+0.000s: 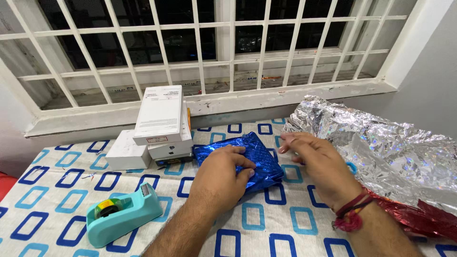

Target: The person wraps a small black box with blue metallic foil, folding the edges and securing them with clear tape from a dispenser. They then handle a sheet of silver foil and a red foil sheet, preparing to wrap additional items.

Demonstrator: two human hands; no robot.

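Two bare hands work at mid-frame over a white tablecloth (pixel 266 223) printed with blue squares, as we see it from a head-worn camera. Nearest us, at lower left, a teal tape dispenser (pixel 123 214) sits with its roll loaded and its cutter end pointing toward the centre. Just above centre, the left hand (pixel 223 177) presses palm-down on a small parcel in shiny blue wrapping paper (pixel 254 154), its fingers curled over the near edge and gripping the fold. The right hand (pixel 318 162) hovers just beside the parcel's right end, fingers loosely spread and holding nothing; red threads circle that wrist.

We judge the wrapping well along: blue paper already covers the whole parcel, and no bare box shows. We cannot see any tape on it, so the folds at the right end look unsecured, and sealing appears to be what remains.

At far right, a crumpled sheet of silver foil paper (pixel 381 147) spreads across the table, with red foil paper (pixel 423 219) showing beneath its lower edge. Behind the parcel at upper left, white boxes (pixel 159 126) stand stacked, one smaller box beside them. Beyond, a white window grille (pixel 204 43) fronts dark glass.
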